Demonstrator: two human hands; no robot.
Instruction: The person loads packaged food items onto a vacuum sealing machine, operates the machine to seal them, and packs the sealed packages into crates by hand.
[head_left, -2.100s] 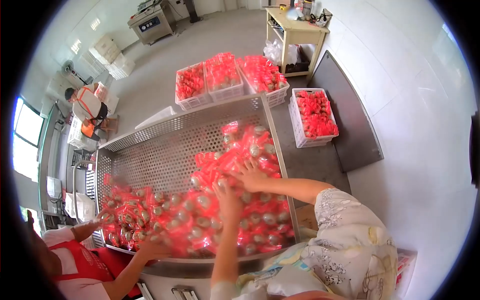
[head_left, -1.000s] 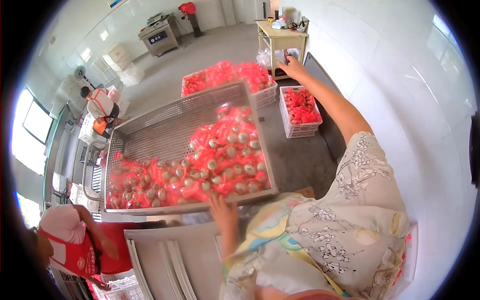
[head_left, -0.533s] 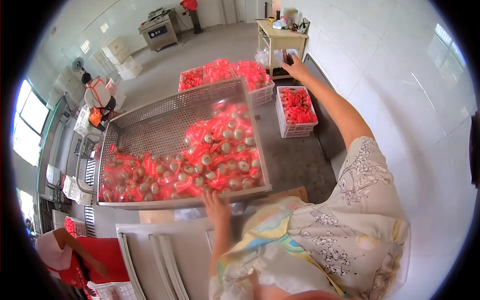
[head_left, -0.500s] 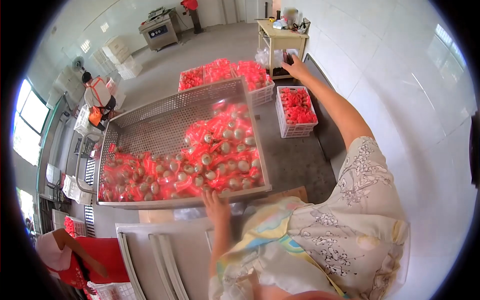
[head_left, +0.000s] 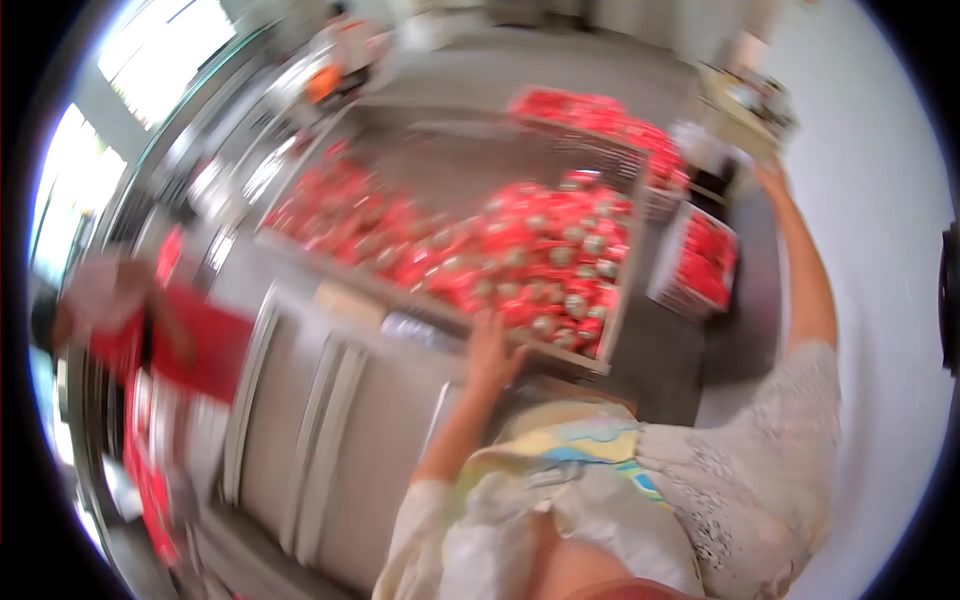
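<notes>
A large metal tray with perforated sides [head_left: 440, 300] holds many red-and-clear plastic pouches [head_left: 540, 260] with pale greenish, egg-like rounds inside. My left hand [head_left: 490, 352] rests at the tray's near rim, fingers stretched over the edge and thumb apart. My right arm reaches far out to the right. At its end my right hand [head_left: 768, 177] is blurred beside the small wooden table [head_left: 738, 118]; its fingers, and anything in them, cannot be made out.
White crates [head_left: 672, 292] of red pouches stand on the floor beyond and right of the tray. A panelled metal surface [head_left: 385, 440] lies in front of me. A co-worker in a red apron [head_left: 205, 335] is at left; another person [head_left: 350, 50] is farther back.
The view has swung, so the tray and crates sit farther right and tilted. My right hand, earlier by a dark object near the wooden table, is now smeared. My left hand stays at the rim.
</notes>
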